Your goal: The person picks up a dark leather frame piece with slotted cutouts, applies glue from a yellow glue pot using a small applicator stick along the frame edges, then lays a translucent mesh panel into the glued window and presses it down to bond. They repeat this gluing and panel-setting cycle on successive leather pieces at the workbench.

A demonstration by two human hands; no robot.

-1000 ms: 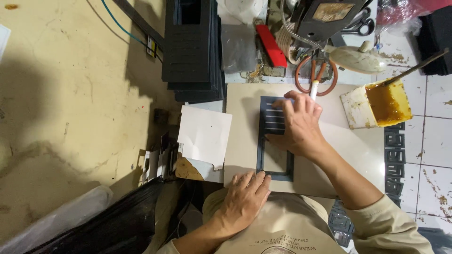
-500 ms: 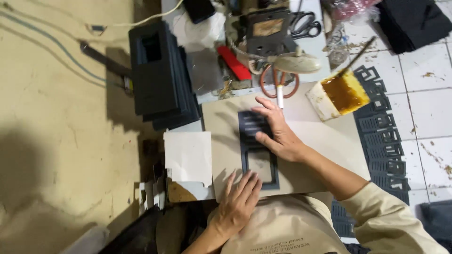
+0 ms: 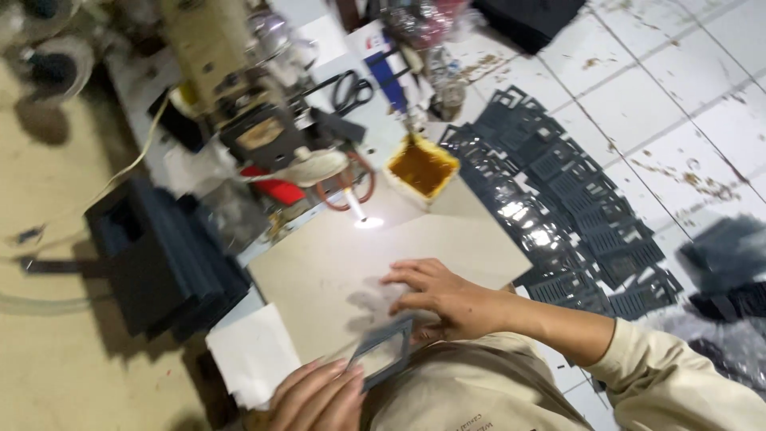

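Both hands are low in the head view, close to my body: my left hand (image 3: pixel 319 395) lies at the near edge with fingers loosely extended, its fingertips touching the near corner of a thin dark grey frame piece (image 3: pixel 381 352), while my right hand (image 3: pixel 443 299) is spread palm-down just beyond, fingers splayed, pressing on the pale work board (image 3: pixel 471 239) at the frame's far end. Neither hand is closed in a grip; whether the right thumb pinches the frame's edge I cannot tell. That frame lies tilted, partly on the board and partly over my lap, an open rectangle with narrow borders. I judge it light, flat and somewhat flexible, likely to bend or crease if lifted by one thin side, so it is best taken at a corner or by two opposite borders, with flat fingers. Just left of the board sits a white sheet of paper (image 3: pixel 254 357). Farther out, a stack of dark sheets (image 3: pixel 159 255) stands on the left, and a small square tray of amber glue (image 3: pixel 421 168) rests at the board's far corner. Beyond it are orange-handled scissors (image 3: pixel 345 190) and black scissors (image 3: pixel 351 90) near a cluttered machine (image 3: pixel 239 96), while many matching cut-out frames (image 3: pixel 574 231) lie scattered over the white tiled floor (image 3: pixel 678 96) to the right.
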